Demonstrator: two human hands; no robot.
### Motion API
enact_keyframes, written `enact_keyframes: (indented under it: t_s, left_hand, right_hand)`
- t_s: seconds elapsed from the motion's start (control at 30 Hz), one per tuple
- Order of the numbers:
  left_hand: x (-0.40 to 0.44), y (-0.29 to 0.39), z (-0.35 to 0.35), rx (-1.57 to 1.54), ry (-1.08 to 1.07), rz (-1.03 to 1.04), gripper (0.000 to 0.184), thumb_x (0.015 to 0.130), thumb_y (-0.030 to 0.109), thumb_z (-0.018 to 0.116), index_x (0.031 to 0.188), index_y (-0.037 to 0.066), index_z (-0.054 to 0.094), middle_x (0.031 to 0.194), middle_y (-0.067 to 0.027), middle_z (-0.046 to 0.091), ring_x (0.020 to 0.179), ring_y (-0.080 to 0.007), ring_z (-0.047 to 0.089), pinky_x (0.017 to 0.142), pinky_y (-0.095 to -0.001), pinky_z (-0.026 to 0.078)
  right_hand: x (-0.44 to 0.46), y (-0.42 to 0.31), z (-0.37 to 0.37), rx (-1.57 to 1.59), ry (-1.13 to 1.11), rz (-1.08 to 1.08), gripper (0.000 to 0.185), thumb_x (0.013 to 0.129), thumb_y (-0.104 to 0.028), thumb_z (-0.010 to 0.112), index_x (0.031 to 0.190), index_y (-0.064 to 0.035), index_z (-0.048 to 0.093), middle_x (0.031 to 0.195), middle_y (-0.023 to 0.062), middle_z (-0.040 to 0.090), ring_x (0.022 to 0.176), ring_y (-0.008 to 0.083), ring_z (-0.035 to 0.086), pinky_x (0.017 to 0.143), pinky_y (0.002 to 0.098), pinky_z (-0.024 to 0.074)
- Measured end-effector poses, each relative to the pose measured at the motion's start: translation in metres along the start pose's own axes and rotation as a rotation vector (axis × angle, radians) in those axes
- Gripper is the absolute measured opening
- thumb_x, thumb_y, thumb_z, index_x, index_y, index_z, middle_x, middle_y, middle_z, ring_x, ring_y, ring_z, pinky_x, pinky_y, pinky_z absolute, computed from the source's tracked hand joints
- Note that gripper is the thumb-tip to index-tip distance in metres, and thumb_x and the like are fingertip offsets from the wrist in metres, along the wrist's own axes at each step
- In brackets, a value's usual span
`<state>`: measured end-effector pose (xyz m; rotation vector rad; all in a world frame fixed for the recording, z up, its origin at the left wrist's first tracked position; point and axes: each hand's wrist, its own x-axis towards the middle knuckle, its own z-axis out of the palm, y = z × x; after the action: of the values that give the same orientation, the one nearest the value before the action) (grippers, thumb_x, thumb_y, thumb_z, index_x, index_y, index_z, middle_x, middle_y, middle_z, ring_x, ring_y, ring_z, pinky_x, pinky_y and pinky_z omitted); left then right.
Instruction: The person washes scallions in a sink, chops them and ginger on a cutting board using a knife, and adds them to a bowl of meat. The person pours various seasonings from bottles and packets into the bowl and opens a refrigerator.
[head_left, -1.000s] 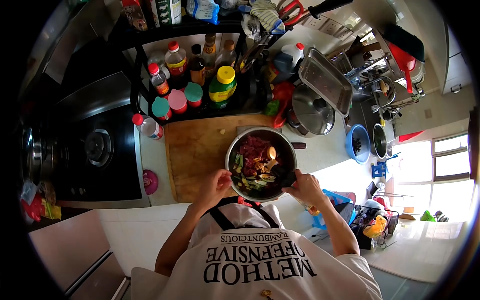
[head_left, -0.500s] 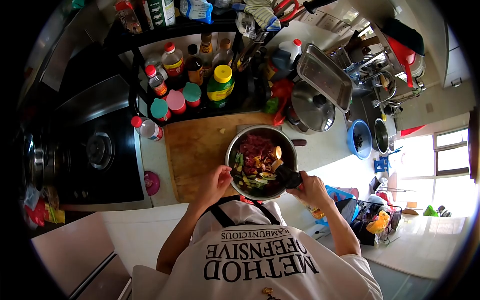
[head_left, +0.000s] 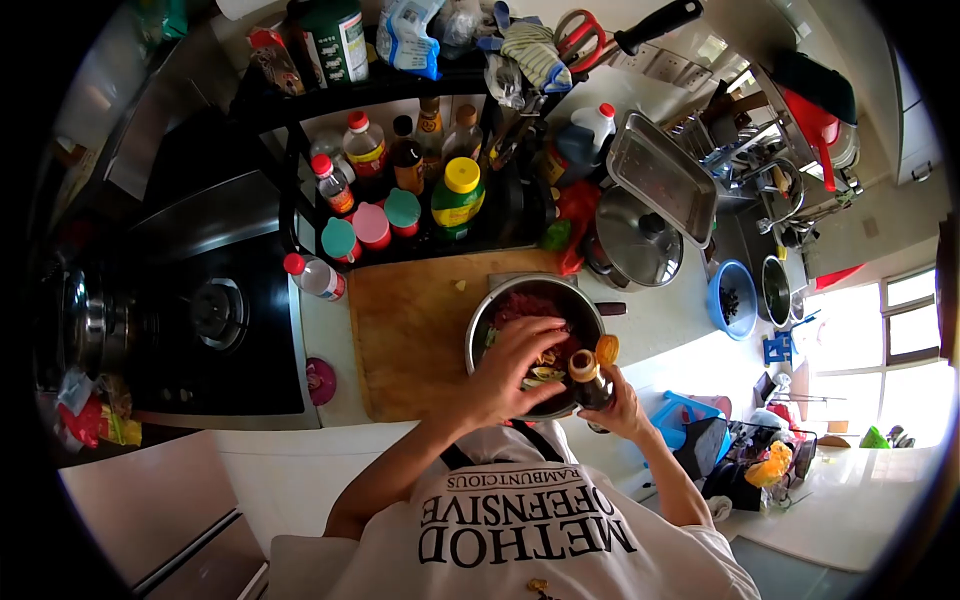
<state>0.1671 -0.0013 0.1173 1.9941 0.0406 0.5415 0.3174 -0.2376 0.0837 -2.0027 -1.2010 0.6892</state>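
A metal bowl [head_left: 474, 340] stands at the right part of a wooden cutting board [head_left: 400, 325]. In it lie red raw meat [head_left: 528, 305] and green and pale cut pieces, partly hidden by my hand. My right hand [head_left: 628, 408] is wrapped round a dark sauce bottle [head_left: 594, 393] at the bowl's lower right rim. The bottle is nearly upright, its orange flip cap [head_left: 607, 349] raised. Above the bowl, my left hand [head_left: 508, 378] hovers with fingers apart and nothing in them, close to the bottle's neck. A dark handle [head_left: 611, 309] sticks out behind the bowl.
A black rack behind the board holds several bottles, a yellow-capped bottle [head_left: 460, 195] and lidded jars [head_left: 372, 226]. A lidded pot [head_left: 640, 240] with a metal tray [head_left: 662, 175] leaning on it is at right. The stove [head_left: 215, 330] is left. A blue basin [head_left: 733, 300] stands near the sink.
The bottle, earlier tipped over the bowl, is now turned up with its mouth showing. My left hand has moved from the bowl's left rim to above it, fingers spreading.
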Motion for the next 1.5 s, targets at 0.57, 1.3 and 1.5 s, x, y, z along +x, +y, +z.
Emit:
enact_keyframes:
  t_s: [0.57,1.3,1.5]
  left_hand:
    - [-0.027,0.024,-0.137,0.448,0.356,0.174,0.049,0.073,0.023,0.085,0.114,0.004,0.065,0.122,-0.0152,0.058,0.113,-0.033,0.058,0.097,-0.0446,0.049]
    - [0.075,-0.122,-0.164,0.252,0.83,0.179,0.039,0.088,-0.008,0.064,0.125,-0.001,0.051,0.124,-0.0136,0.057,0.111,-0.0194,0.059,0.094,-0.0286,0.049]
    - [0.121,-0.173,-0.142,0.103,0.807,0.158,0.038,0.085,-0.007,0.066,0.12,0.003,0.056,0.114,-0.0169,0.063,0.103,-0.0295,0.064,0.087,-0.0347,0.051]
  right_hand:
    - [0.185,-0.125,0.044,0.27,-0.524,-0.32,0.088,0.074,-0.029,0.085,0.141,-0.0056,0.033,0.127,0.0187,0.055,0.118,0.0313,0.056,0.097,0.0403,0.0477]
    - [0.336,-0.111,0.043,-0.765,0.013,-0.557,0.042,0.08,-0.007,0.06,0.122,-0.0079,0.058,0.131,0.02,0.05,0.118,0.0373,0.048,0.1,0.0456,0.0432]
    - [0.339,-0.099,0.048,-0.791,0.044,-0.654,0.043,0.076,-0.001,0.062,0.117,-0.0043,0.052,0.129,0.0226,0.048,0.115,0.0378,0.05,0.096,0.0438,0.0458]
